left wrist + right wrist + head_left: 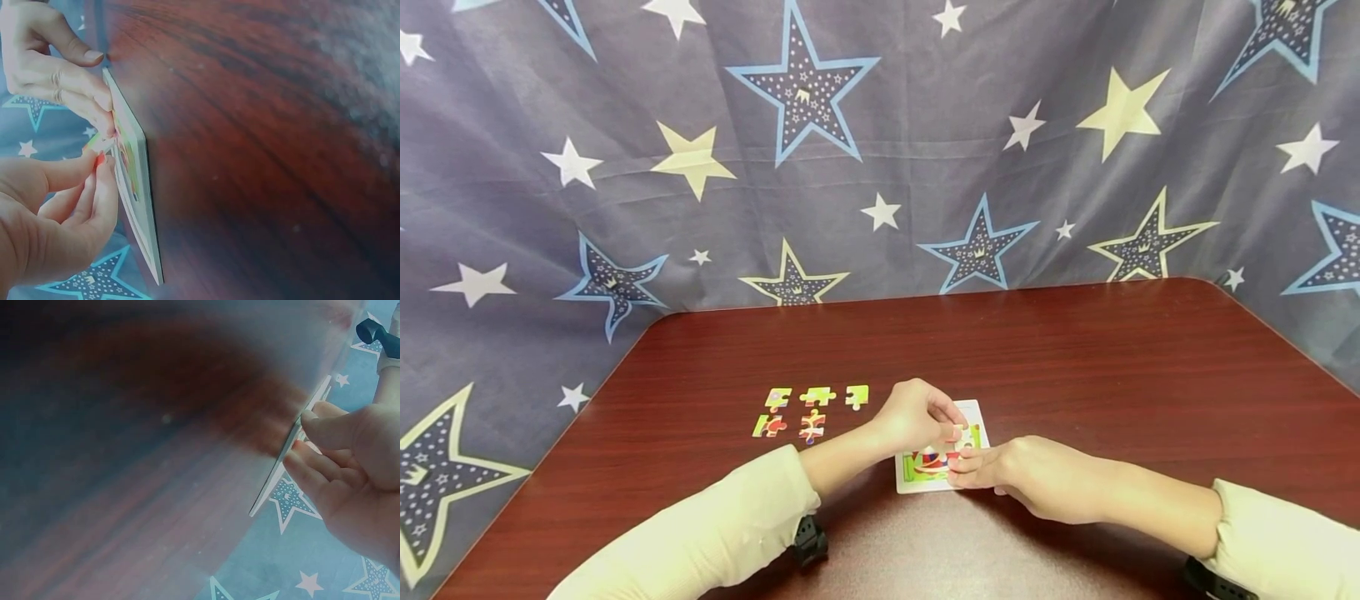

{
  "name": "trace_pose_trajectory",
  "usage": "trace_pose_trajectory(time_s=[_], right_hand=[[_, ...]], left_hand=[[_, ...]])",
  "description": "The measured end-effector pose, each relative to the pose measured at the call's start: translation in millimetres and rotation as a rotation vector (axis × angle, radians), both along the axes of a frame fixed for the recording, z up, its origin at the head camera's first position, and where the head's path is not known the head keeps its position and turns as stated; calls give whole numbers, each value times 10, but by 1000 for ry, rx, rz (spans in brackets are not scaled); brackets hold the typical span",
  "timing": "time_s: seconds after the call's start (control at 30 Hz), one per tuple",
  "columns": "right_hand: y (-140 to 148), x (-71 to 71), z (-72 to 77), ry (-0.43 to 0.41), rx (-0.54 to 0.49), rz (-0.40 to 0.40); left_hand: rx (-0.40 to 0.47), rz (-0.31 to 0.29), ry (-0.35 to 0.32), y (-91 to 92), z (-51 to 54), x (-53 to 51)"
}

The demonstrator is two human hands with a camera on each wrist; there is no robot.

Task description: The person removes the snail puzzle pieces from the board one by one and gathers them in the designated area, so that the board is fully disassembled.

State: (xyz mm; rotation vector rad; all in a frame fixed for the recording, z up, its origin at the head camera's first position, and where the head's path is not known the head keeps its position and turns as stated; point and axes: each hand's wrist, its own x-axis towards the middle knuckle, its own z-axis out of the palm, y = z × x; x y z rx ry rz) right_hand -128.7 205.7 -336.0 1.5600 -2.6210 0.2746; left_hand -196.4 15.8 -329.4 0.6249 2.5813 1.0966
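Observation:
A jigsaw board (907,486) with a white border and a partly visible red, blue and green picture lies on the table. My left hand (913,414) is over it, pinching a puzzle piece (94,144) between thumb and fingers; in the left wrist view the piece is tilted at the board's surface. From the right, my right hand (1045,477) rests its extended fingertips on the picture, close to the left fingertips. The hands cover much of the picture. To the left lie several loose puzzle pieces (817,396) in two rows, coloured green, red and white.
The dark red wooden table (1112,375) has rounded far corners. Behind it hangs a grey curtain (880,108) printed with stars. A black band (809,540) is on the left wrist, and another band (1217,581) is on the right.

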Motion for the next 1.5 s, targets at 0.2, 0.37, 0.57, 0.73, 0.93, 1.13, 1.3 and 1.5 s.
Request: trace_pose_trajectory(time_s=[0.2,0.37,0.57,0.73,0.93,1.13,1.3,1.5], right_hand=[[-5,1,2,-11,14,-13],[-3,4,11,-28,25,-29],[4,2,10,-38,19,-30],[-1,0,10,-44,15,-27],[5,10,4,-54,14,-37],[6,17,0,-45,4,-35],[0,23,12,-59,13,-46],[-9,24,24,-77,20,-56]], left_hand=[[-19,-10,32,3,1,-12],[-37,-16,32,17,22,-21],[-64,-56,58,42,30,-36],[-77,-52,63,34,32,-37],[-72,-19,44,20,30,-32],[-59,-42,66,20,40,-87],[-37,-102,169,-37,120,-166],[-62,-89,155,-198,131,-193]])
